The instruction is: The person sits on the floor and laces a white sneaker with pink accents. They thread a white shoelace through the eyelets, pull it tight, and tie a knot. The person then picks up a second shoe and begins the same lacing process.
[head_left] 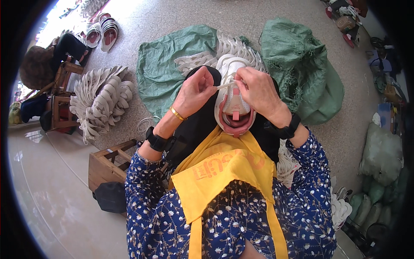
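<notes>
While the person's left hand [195,93] and right hand [258,88] pinch a pale lace [225,85] between thumb and fingers, the white-and-pink shoe [235,101] sits between the thighs, toe pointing away. Two green sacks [159,64] [302,69] border the toe end left and right, speckled floor [185,13] stretches beyond, and a wooden stool [108,168] crowds the left elbow side.

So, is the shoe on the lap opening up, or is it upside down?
Opening up: seen from above, the shoe shows its pink collar and tongue tab.
</notes>
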The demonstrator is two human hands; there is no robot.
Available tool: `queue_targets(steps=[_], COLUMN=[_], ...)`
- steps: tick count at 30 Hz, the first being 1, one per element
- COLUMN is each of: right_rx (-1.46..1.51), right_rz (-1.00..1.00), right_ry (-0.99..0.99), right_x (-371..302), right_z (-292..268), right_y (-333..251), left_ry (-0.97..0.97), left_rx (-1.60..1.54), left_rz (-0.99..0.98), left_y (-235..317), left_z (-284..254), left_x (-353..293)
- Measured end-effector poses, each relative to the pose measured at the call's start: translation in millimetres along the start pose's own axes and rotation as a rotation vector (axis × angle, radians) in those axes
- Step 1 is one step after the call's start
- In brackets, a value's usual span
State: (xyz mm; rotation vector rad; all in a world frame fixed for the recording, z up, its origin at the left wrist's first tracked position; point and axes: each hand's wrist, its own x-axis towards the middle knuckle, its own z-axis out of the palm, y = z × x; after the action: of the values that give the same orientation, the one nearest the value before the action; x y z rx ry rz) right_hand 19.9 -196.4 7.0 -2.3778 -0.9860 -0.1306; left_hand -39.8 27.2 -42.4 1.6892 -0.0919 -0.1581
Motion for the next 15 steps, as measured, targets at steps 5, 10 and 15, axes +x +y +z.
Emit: queue_targets(steps=[5, 10, 15], right_rx=[-0.099, -0.104, -0.093], right_rz=[-0.133, -0.251, -0.149], right_ry=[-0.071, -0.071, -0.026], right_x=[10.5, 7.0, -21.1], right_z=[2.2, -4.5, -18.6], right_y=[13.1, 28.3, 25.5], left_ry=[0.022, 0.014, -0.007], left_rx=[0.016, 0.242, 0.448], left_rz=[0.013, 0.148, 0.366], left_y=[0.1, 15.7, 17.8], left_z=[2.1, -0.2, 0.5], left_x=[5.2, 1.4, -7.9])
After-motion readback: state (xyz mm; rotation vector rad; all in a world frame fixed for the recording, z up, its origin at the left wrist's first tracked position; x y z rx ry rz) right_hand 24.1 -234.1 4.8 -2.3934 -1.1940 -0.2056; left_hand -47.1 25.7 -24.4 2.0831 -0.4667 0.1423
